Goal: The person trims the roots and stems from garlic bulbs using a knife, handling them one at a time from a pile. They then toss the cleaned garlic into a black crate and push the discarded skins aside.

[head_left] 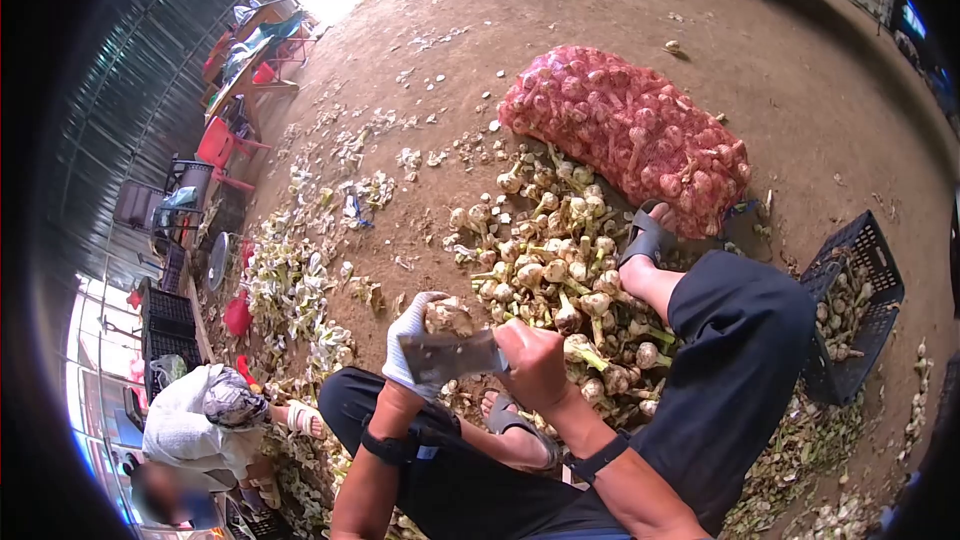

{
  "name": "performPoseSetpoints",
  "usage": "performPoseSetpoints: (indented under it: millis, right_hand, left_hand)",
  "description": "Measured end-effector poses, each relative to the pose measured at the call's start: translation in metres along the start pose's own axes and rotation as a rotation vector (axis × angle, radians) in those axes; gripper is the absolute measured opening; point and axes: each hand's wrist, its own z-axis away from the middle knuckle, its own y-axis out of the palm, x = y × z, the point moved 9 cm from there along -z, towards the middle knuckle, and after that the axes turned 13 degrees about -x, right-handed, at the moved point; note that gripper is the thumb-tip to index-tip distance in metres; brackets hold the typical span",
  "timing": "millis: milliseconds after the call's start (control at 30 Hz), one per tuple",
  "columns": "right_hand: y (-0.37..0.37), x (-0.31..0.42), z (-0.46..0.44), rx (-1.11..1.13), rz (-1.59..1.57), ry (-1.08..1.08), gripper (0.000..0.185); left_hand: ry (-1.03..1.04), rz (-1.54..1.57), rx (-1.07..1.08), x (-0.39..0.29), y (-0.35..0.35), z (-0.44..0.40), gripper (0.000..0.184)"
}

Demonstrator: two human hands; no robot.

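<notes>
My left hand, in a white glove, is closed around a garlic bulb. My right hand is bare and wrapped round the handle end of a wide metal blade. The blade lies across in front of the gloved hand, just below the bulb, and hides part of the glove. Whether its edge touches the bulb cannot be made out. Beyond both hands, a heap of garlic bulbs with stems covers the ground between my feet.
A full red mesh sack lies beyond the heap. At right stands a black crate with garlic. Trimmings litter the ground at left. Another person bends low at lower left, near black crates and a red chair.
</notes>
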Motion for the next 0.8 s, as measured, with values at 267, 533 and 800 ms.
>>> performPoseSetpoints:
  millis: [267,533,800]
  right_hand:
    - [0.006,-0.136,0.070,0.079,0.413,0.549,0.013]
    - [0.051,-0.078,0.070,-0.119,-0.793,1.354,0.033]
    - [0.040,-0.040,0.042,-0.052,-1.212,1.496,0.031]
  left_hand:
    - [0.401,-0.291,-0.211,-0.056,-0.006,0.006,0.057]
    - [-0.004,0.322,-0.085,-0.028,0.014,-0.001,0.065]
    - [-0.147,0.639,-0.166,-0.054,0.002,-0.002,0.054]
